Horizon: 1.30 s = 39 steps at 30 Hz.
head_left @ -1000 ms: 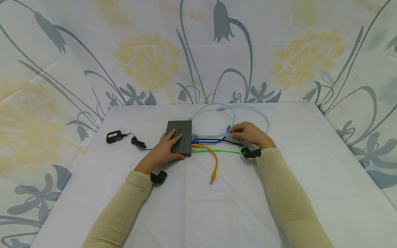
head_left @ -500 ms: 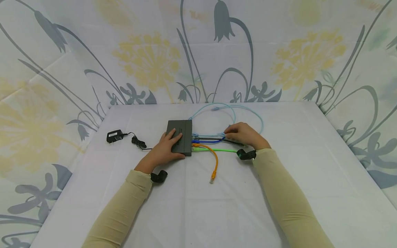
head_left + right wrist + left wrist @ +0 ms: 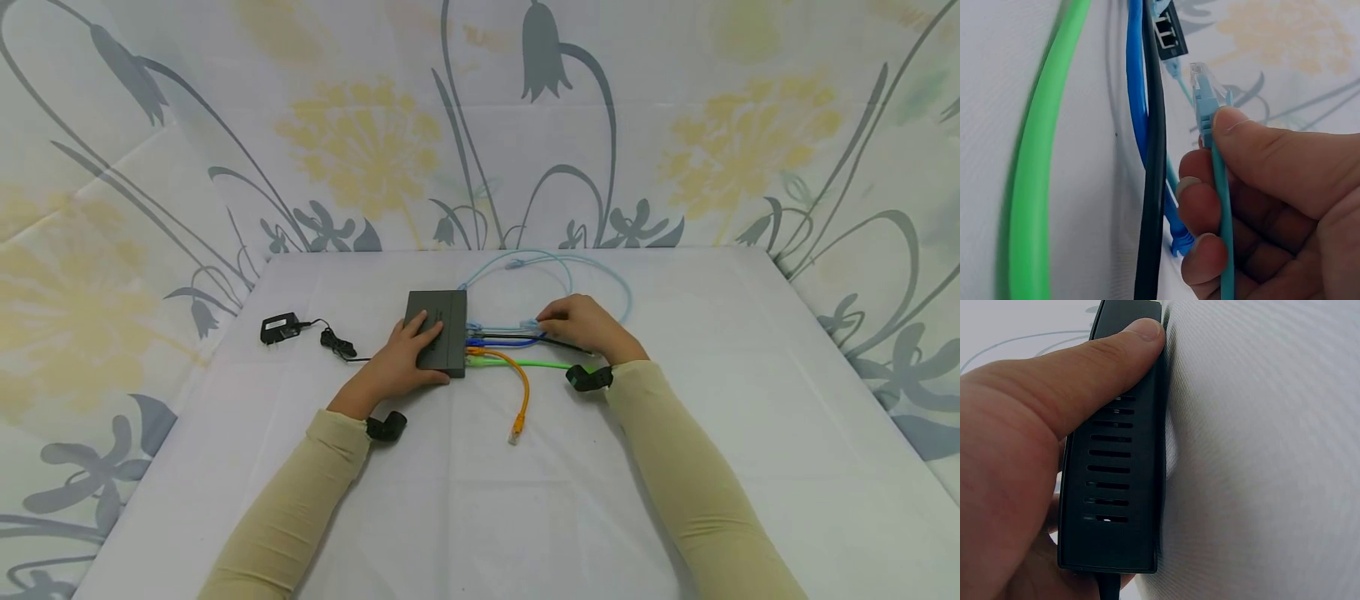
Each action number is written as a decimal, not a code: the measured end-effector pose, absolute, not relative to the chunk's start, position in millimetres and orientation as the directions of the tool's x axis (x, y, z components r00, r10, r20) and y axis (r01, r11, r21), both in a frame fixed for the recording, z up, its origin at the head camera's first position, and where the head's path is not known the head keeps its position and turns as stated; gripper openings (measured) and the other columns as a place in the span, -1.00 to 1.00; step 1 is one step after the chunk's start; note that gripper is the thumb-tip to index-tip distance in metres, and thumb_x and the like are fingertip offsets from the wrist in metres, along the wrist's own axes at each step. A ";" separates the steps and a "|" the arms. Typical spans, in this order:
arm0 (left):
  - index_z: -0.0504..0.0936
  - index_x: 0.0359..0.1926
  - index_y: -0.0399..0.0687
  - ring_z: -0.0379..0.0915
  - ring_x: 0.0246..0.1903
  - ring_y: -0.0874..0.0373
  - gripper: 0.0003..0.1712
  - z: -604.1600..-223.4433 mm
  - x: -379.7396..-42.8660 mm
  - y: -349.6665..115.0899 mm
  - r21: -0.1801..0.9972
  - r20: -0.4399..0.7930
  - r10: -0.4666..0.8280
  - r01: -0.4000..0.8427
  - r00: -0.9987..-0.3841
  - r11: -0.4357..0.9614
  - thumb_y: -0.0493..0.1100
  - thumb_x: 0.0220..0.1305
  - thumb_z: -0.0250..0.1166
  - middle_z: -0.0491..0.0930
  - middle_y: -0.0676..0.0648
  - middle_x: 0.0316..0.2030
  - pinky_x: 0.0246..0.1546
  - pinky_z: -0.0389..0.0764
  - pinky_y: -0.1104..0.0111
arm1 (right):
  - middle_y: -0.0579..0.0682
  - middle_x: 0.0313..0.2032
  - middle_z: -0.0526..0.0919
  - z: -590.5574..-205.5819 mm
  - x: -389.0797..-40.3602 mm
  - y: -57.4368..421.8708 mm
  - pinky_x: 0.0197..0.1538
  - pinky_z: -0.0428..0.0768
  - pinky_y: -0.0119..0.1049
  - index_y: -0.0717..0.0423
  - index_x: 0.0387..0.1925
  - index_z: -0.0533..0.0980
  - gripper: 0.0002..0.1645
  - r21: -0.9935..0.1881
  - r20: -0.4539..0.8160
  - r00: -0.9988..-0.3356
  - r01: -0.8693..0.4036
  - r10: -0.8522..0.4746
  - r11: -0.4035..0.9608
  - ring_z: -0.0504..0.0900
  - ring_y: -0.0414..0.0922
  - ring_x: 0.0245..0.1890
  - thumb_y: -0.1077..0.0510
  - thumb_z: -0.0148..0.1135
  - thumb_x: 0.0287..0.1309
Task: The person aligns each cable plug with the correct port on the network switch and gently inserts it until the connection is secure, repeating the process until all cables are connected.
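A dark network switch (image 3: 452,321) lies on the white cloth. My left hand (image 3: 397,362) holds it, fingers spread over its top; in the left wrist view the thumb (image 3: 1107,359) presses along its slotted side. Between thumb and fingertips, my right hand (image 3: 1272,181) pinches a light-blue ethernet cable just behind its clear-tipped plug (image 3: 1205,103). That plug is apart from the switch, pointing toward its ported side. Another light-blue plug (image 3: 1173,66) sits at the switch. Blue (image 3: 1137,87), black (image 3: 1154,150) and green (image 3: 1035,169) cables run beside the right hand.
An orange cable (image 3: 522,387) curves from the switch toward me, its plug loose on the cloth. Light-blue cable loops (image 3: 592,261) lie behind, with one loose plug (image 3: 514,264). A black power adapter (image 3: 280,328) and its bundled cord (image 3: 337,343) lie left. A flowered backdrop stands behind.
My right hand has moved left, nearer the switch, with the light-blue plug. The rear light-blue loop has been drawn slightly left. My left hand stays on the switch.
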State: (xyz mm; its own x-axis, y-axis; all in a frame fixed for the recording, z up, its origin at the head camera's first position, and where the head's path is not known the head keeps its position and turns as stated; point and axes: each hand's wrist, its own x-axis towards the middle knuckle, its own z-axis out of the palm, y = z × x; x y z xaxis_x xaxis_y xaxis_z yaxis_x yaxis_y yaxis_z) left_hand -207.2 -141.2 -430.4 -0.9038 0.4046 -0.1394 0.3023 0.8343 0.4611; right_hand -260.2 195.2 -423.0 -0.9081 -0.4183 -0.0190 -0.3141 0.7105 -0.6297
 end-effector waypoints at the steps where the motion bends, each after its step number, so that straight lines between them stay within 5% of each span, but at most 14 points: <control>1: 0.00 0.53 0.13 -0.43 0.48 -0.37 0.09 -430.4 -207.2 -141.4 0.461 -0.139 0.403 0.302 -0.904 0.835 0.26 0.12 0.37 -0.29 -0.13 0.55 0.33 0.12 -0.25 | -0.04 -0.16 0.74 -422.6 -260.4 194.2 0.03 0.55 -0.13 0.01 -0.09 0.69 -0.74 -0.630 -0.021 -0.907 -0.314 -0.420 0.710 0.62 -0.09 -0.11 0.03 0.23 0.28; 39: 0.03 0.53 0.11 -0.41 0.49 -0.36 0.09 -430.6 -208.3 -140.9 0.467 -0.130 0.403 0.302 -0.906 0.831 0.23 0.11 0.40 -0.26 -0.15 0.55 0.33 0.13 -0.23 | 0.00 -0.13 0.71 -419.0 -277.5 153.2 -0.10 0.60 -0.20 0.06 -0.08 0.64 -0.77 -0.677 -0.038 -0.891 -0.310 -0.452 0.667 0.63 -0.10 -0.19 0.08 0.18 0.33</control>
State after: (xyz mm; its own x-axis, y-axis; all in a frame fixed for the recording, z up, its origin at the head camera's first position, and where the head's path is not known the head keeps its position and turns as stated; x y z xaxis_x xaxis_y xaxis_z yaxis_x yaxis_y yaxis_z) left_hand -208.3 -140.9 -430.6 -0.9061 0.4027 -0.1299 0.3025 0.8310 0.4668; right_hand -277.5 153.2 -419.0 -0.8912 -0.4520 -0.0381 -0.3095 0.6674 -0.6773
